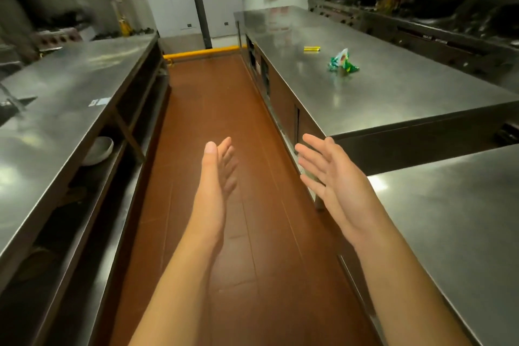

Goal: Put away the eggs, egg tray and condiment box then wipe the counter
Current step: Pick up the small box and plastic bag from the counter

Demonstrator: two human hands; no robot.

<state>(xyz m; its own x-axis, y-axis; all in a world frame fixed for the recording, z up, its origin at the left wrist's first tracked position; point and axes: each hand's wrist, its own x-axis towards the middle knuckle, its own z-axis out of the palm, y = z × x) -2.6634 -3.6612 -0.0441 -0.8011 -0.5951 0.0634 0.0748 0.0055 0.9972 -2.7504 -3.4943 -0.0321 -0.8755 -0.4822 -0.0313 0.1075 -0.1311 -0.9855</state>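
The person is standing in the aisle between 2 steel runs, both hands raised over the red floor [213, 98]. The left hand [216, 177] is held edge-on with fingers straight and holding nothing; the right hand [331, 177] is spread palm-inward, also empty. No eggs, egg tray or condiment box are showing in this view, so their location, heading and long axis cannot be told.

The right tabletop [393, 87] is carrying a crumpled green packet [343, 62] and, beyond it, a flat yellow item [311, 48] whose long axis is running across the tabletop. A bowl [98, 150] is sitting on the shelf under the left tabletop [64, 87].

Judged step: locating the task items or a cloth. For good practice, the person should be scanning both tabletops before reaching, then clearing loose items ahead of wiping.
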